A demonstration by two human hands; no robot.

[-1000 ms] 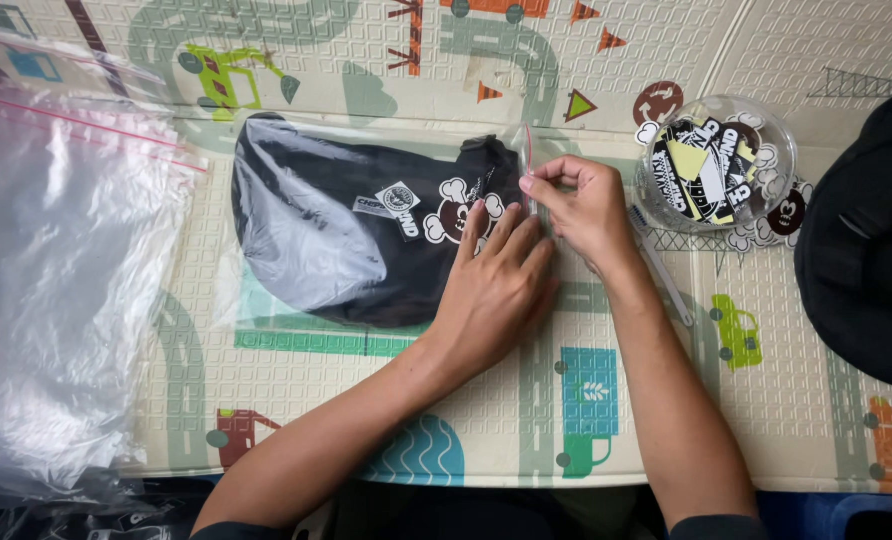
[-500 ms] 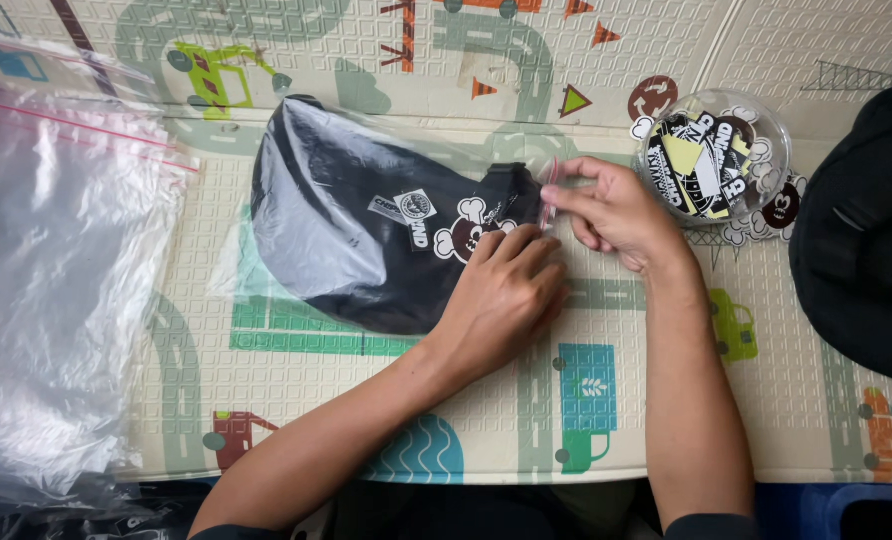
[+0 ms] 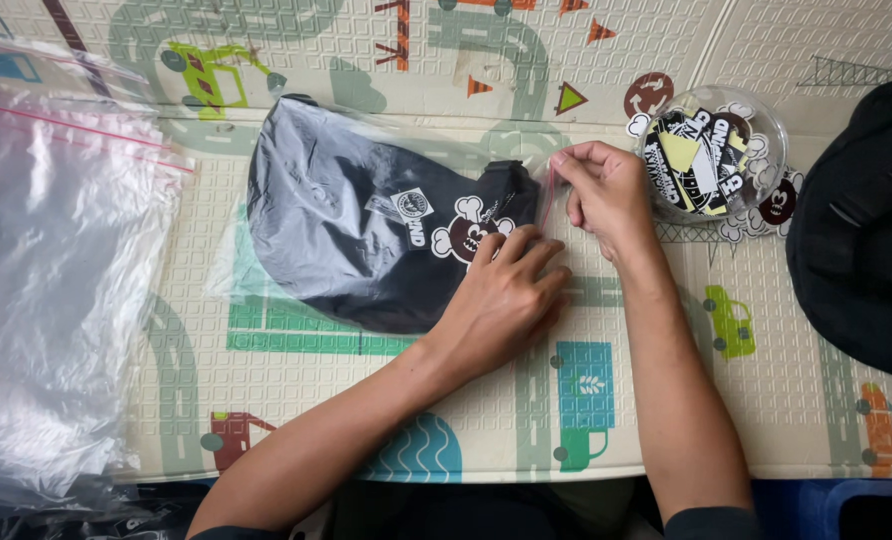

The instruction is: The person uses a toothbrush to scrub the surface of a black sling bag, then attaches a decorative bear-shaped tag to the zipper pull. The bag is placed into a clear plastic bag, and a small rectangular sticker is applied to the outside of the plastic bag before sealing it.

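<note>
On the play mat (image 3: 666,400), the left hand (image 3: 501,300) presses flat, open, on the bagged black cap (image 3: 366,240). At its 1 o'clock, the right hand (image 3: 606,190) has its grip pinched on the clear bag's edge (image 3: 544,195).

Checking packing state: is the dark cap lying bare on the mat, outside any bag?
No, the dark cap sits inside a clear plastic bag, whose edge the right hand pinches.

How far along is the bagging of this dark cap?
Done: the dark cap lies inside the clear zip bag, with stickers tucked in. In hand: the left hand presses the bag flat while the right hand pinches its pink seal strip at the open end. Left: that end does not look fully closed. More empty bags and another dark cap wait alongside.
</note>
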